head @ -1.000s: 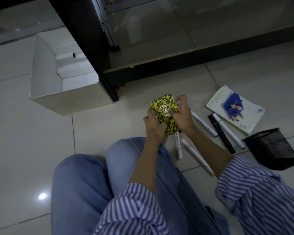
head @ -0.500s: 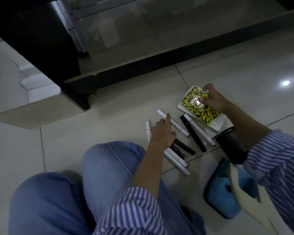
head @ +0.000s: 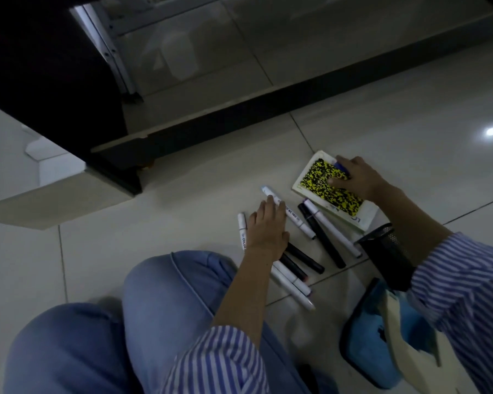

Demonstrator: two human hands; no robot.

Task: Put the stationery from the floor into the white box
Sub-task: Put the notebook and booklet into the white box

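A yellow-and-black patterned notebook [head: 332, 187] lies on top of a white booklet [head: 366, 216] on the floor tiles. My right hand [head: 356, 177] holds the notebook, thumb on its cover and fingers curled over its far edge. My left hand [head: 268, 227] lies flat with fingers apart over a scatter of markers. These are a white marker [head: 292, 214] under my fingertips, another white one [head: 242, 230] to the left, and black markers [head: 322, 237] and white ones [head: 292, 285] beside my wrist. The white box [head: 54, 200] stands at the left edge, only partly in view.
A black mesh pen holder [head: 387, 251] lies tipped under my right forearm. A blue pouch [head: 367, 336] with a cream cloth sits at the lower right. A dark cabinet frame [head: 69, 95] and a black floor rail [head: 268, 109] run behind. My jeans-clad knees fill the bottom.
My right hand carried the notebook from in front of me to the right and set it down on the booklet. My left hand let go of it and dropped onto the markers.
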